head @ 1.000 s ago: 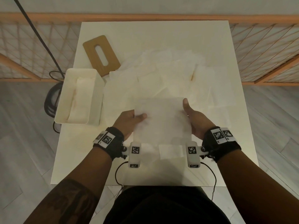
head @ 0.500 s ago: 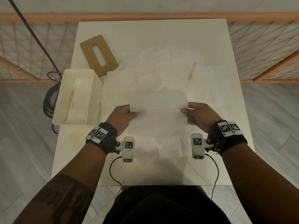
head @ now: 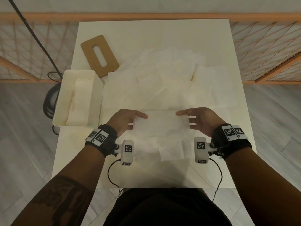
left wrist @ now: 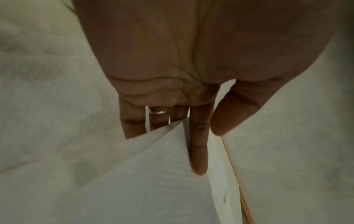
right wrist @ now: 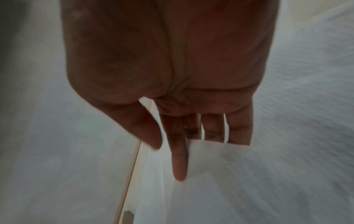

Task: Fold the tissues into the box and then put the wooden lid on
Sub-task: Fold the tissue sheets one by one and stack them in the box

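Note:
A white tissue (head: 161, 123), folded into a narrow strip, lies between my two hands over the spread tissues. My left hand (head: 127, 119) is at its left end with straight fingers. The index finger (left wrist: 199, 151) runs along the far edge, and the other fingers are tucked into the tissue (left wrist: 153, 174). My right hand (head: 197, 118) mirrors this at the right end, with its index finger (right wrist: 178, 159) straight. The white box (head: 91, 82) stands at the left and holds a folded tissue (head: 78, 101). The wooden lid (head: 112, 59) lies flat behind it.
Several loose tissues (head: 162, 79) cover the middle of the white table (head: 162, 33), and one more (head: 172, 150) lies near the front edge. An orange lattice fence (head: 263, 46) runs behind the table. Black cables (head: 50, 101) coil on the floor at the left.
The tissue's far edge came up and over toward me, so the wide sheet is now a narrow folded strip. Both hands went from pinching its corners to lying with straight fingers.

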A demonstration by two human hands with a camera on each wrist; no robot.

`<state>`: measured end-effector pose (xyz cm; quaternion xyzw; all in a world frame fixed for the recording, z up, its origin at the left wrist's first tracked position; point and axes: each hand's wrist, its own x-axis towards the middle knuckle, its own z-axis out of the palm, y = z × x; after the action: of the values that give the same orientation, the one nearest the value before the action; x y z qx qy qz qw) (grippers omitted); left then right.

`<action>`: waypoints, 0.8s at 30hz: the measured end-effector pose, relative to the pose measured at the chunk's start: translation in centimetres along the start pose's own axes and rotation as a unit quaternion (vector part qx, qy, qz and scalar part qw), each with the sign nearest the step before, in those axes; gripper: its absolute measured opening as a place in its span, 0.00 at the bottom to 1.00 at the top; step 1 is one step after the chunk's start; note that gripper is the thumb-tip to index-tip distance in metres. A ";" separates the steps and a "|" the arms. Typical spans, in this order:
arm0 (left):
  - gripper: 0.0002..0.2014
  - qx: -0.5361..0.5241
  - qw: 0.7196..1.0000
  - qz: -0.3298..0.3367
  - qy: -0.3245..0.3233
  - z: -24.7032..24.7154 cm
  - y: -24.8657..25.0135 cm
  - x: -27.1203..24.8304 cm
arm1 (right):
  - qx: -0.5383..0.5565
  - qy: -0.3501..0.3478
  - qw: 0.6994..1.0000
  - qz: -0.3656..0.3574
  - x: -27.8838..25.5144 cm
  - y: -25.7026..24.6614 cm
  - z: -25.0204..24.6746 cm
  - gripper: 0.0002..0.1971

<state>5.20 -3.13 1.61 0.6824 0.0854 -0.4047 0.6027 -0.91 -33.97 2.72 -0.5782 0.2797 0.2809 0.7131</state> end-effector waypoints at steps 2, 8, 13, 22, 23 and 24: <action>0.10 0.063 0.997 0.023 0.024 0.0 -0.9 0.2 | -0.093 0.031 0.995 -0.030 0.3 0.9 0.2 0.09; 0.13 0.292 0.949 0.079 0.088 0.9 -2.2 0.6 | -0.320 0.088 0.940 -0.078 1.1 2.5 0.3 0.14; 0.12 0.337 0.929 0.098 0.115 1.1 -2.3 0.9 | -0.355 0.124 0.922 -0.092 1.2 2.3 0.8 0.13; 0.09 0.419 0.888 0.110 0.152 1.9 -2.4 1.5 | -0.407 0.174 0.891 -0.099 2.1 2.0 1.3 0.09; 0.11 0.408 0.892 0.112 0.161 2.1 -2.3 1.6 | -0.384 0.188 0.898 -0.103 2.2 2.0 1.3 0.11; 0.12 0.391 0.899 0.106 0.168 2.1 -2.2 1.9 | -0.354 0.203 0.907 -0.106 2.3 2.0 1.3 0.13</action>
<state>4.15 -5.18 -1.16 0.9259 -0.0526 -0.2182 0.3039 -0.72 -32.17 -0.03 -0.8636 0.2373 0.1608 0.4147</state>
